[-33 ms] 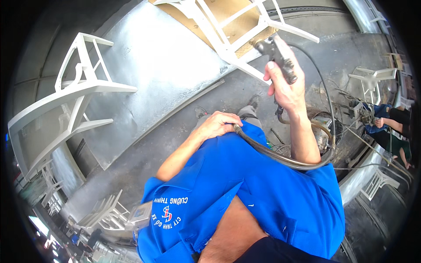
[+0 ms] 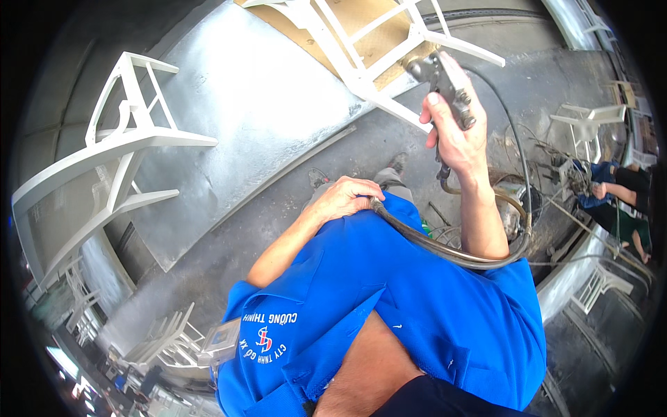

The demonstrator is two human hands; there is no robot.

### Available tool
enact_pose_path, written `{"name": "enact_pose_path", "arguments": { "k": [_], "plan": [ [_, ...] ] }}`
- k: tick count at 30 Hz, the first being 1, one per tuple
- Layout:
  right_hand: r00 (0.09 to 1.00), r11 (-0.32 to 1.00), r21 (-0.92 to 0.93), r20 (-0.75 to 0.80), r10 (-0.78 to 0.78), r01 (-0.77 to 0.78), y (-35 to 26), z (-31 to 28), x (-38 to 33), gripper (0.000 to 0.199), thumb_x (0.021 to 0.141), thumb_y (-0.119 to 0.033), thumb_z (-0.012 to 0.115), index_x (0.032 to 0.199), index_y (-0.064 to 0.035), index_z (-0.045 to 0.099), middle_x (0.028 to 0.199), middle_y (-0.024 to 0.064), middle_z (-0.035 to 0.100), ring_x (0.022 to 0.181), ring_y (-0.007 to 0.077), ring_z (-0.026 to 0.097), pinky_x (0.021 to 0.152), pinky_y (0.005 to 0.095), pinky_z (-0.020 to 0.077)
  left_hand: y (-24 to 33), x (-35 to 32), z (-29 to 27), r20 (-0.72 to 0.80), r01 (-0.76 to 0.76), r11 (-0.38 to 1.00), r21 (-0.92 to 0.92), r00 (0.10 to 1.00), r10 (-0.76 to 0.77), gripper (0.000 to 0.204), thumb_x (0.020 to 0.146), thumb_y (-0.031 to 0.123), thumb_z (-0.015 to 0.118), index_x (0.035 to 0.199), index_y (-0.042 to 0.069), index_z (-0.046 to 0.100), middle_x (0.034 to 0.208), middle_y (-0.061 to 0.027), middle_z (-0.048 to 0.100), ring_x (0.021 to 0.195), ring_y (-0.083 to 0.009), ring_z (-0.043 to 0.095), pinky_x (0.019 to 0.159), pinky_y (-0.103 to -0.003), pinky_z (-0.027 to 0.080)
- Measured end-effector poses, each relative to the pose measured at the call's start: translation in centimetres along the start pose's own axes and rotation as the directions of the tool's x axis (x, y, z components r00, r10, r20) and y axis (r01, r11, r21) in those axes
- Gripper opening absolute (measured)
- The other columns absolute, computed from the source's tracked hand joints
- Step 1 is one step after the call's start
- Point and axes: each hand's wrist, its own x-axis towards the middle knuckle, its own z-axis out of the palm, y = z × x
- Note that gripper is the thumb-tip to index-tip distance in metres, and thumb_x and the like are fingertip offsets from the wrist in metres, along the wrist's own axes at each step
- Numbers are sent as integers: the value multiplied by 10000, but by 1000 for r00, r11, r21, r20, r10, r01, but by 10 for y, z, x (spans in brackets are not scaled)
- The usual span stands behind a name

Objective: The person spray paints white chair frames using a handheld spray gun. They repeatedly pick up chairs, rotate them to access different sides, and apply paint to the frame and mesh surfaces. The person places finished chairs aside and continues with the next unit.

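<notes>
My right hand (image 2: 460, 135), raised at the upper right, is wrapped round a dark metal spray gun (image 2: 450, 90). The gun's head points up and left, at a white wooden chair frame (image 2: 372, 73) standing on a brown board. From the gun a hose (image 2: 513, 121) loops down past my right forearm. My left hand (image 2: 349, 194) rests at my waist, fingers closed round the end of a thick dark hose (image 2: 424, 243) that crosses my blue shirt. Part of that grip is hidden.
Another white chair frame (image 2: 114, 149) lies at left by a shiny metal sheet (image 2: 257, 118). More white chairs (image 2: 170, 340) stand at lower left. Hoses and a round metal pot (image 2: 507, 208) sit on the floor at right. Farther right, a co-worker's hand (image 2: 599, 190) shows near another chair (image 2: 589, 121).
My right hand and the spray gun have shifted very slightly to the right. My left hand stays on the hose.
</notes>
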Motion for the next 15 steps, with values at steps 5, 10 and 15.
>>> {"name": "enact_pose_path", "arguments": {
  "k": [5,10,15],
  "plan": [
    [985,984,-92,-99,142,-151,-8,30,-28,552,1026,-116,641,1557,-128,492,954,20,688,715,71,622,486,225,502,-5,-36,-28,23,-31,998,53,999,30,327,810,-19,667,1112,48,773,1171,-126,764,1096,-293,730,951,-381,570],
    [915,910,-169,-217,341,-379,11,51,-61,578,1019,-117,636,1572,-169,479,930,10,670,701,77,611,486,239,499,-10,-50,-43,51,-121,991,59,992,118,267,841,36,721,1104,45,767,1115,-92,775,1024,-281,745,896,-372,577],
    [888,889,-155,-247,387,-431,21,67,-77,590,1031,-156,636,1588,-159,443,899,6,625,698,86,600,465,235,501,-18,-58,-52,113,-138,990,1,984,137,280,835,28,726,1112,48,763,1113,-106,772,1028,-289,744,891,-376,580]
  ]
}}
